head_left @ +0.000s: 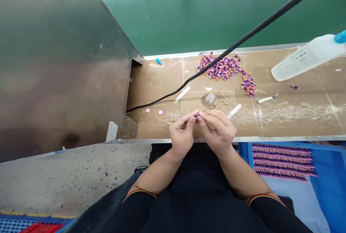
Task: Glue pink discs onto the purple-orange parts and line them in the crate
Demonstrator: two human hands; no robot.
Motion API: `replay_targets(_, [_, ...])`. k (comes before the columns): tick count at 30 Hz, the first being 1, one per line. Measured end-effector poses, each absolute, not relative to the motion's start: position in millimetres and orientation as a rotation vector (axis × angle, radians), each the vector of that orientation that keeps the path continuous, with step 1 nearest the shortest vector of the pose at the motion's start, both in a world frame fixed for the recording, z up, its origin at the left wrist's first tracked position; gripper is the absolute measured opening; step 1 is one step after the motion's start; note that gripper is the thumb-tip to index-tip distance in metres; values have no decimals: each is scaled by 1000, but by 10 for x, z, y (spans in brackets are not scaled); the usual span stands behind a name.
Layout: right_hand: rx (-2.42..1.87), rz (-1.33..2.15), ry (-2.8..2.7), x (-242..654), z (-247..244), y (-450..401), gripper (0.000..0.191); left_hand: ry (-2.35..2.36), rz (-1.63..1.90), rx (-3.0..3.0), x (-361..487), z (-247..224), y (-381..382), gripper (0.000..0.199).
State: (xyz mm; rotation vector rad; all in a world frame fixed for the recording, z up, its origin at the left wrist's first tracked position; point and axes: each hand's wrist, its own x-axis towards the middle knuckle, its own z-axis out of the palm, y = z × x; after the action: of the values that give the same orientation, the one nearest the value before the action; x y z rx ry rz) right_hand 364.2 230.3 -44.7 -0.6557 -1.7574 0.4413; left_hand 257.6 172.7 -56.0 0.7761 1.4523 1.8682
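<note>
Small pink piece (197,112) sits pinched between left hand (182,134) and right hand (217,132), both grasping it; I cannot tell its long axis from here.

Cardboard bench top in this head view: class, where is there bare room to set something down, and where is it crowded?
Bare cardboard lies at the right, below the white plastic bottle and right of the white-handled scraper. Another patch lies left, between the black cable and the steel panel. It is crowded at the purple-and-orange pieces.
</note>
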Motion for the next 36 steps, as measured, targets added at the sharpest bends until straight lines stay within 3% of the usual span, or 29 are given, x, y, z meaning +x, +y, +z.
replay_targets(14, [-727,534,-1775,3658,-449,2427,27,1387,1827,798,2565,-679,1840,31])
replay_targets(19, [-869,408,-1955,4319,-533,2739,19,1385,1860,991,2524,-852,1767,40])
replay_targets(22, [-1022,339,-2156,4916,-586,2968,17,1433,1840,1061,2438,-948,1702,33])
replay_targets(28, [-1080,261,-2545,5465,-716,3114,19,1432,1776,1098,2404,-967,1698,28])
replay_targets(33, [-1163,337,-2373,5467,-831,3017,43,1451,1753,1080,2400,-962,1710,30])
replay_targets(36, [-1193,407,-2261,5427,-879,2963,26,1440,1759,1039,2375,-985,1730,30])
